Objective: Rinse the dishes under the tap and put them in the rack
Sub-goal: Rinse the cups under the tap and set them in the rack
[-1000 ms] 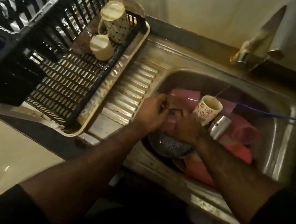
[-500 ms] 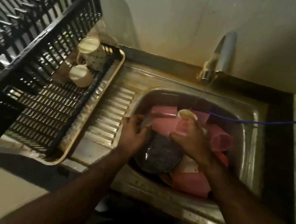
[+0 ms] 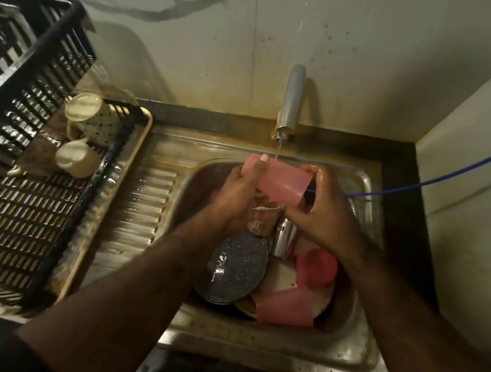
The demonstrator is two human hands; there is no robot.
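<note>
A pink plastic cup [image 3: 281, 182] lies on its side under the thin stream from the tap [image 3: 290, 99]. My left hand [image 3: 237, 195] grips its base end, and my right hand [image 3: 322, 209] holds its open rim end. Below them the steel sink [image 3: 354, 324] holds a dark speckled plate [image 3: 234, 268], a steel tumbler [image 3: 284, 235], a floral mug [image 3: 263, 219], and more pink cups [image 3: 286, 308] [image 3: 316, 267]. The black dish rack [image 3: 32, 215] stands at the left with two cream mugs [image 3: 74, 158] [image 3: 91, 116] in it.
A ribbed steel drainboard [image 3: 139, 205] lies between rack and sink. A black crate [image 3: 25, 50] leans over the rack's back. A blue cord [image 3: 439, 179] runs from the right wall into the sink. A wall corner closes the right side.
Both hands have lifted a pink cup out of the sink pile and brought it up under the running tap. The view has tilted up toward the wall.
</note>
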